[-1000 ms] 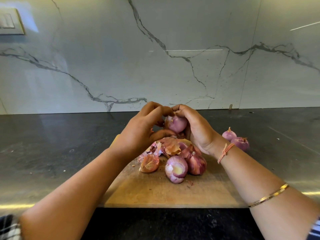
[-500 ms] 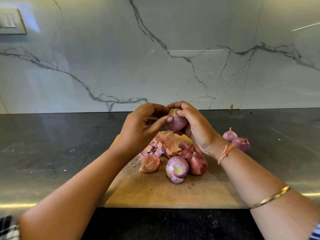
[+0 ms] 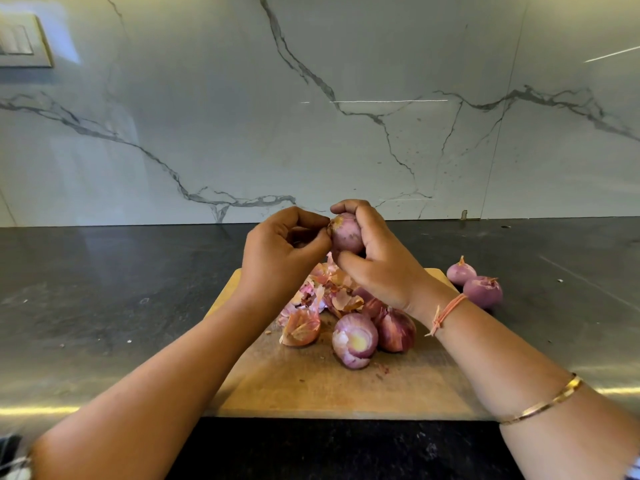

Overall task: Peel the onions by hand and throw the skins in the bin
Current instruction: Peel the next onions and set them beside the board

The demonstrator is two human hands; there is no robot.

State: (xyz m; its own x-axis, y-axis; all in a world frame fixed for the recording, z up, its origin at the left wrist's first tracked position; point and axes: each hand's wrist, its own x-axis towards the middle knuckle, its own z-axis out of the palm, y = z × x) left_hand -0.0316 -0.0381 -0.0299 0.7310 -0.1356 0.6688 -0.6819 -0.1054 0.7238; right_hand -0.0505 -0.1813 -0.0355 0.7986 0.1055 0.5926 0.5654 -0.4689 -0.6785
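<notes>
My right hand [image 3: 377,268] grips a small purple onion [image 3: 346,234] above the far end of a wooden cutting board [image 3: 311,386]. My left hand [image 3: 280,251] has its fingers curled, with thumb and forefinger pinching at the onion's left tip. Below the hands lies a heap of loose pinkish skins [image 3: 318,292]. In front of the heap sit a cut-topped onion [image 3: 355,341] and a darker unpeeled onion [image 3: 396,329]. No bin is in view.
Two peeled onions [image 3: 460,271] [image 3: 483,292] lie on the dark stone counter [image 3: 104,289] right of the board. A marble wall [image 3: 311,116] rises behind, with a switch plate [image 3: 20,43] at the top left. Small skin crumbs dot the board.
Both hands have risen a little above the board with the onion. The right hand has turned the onion so its tip points left, and the left fingers now pinch there.
</notes>
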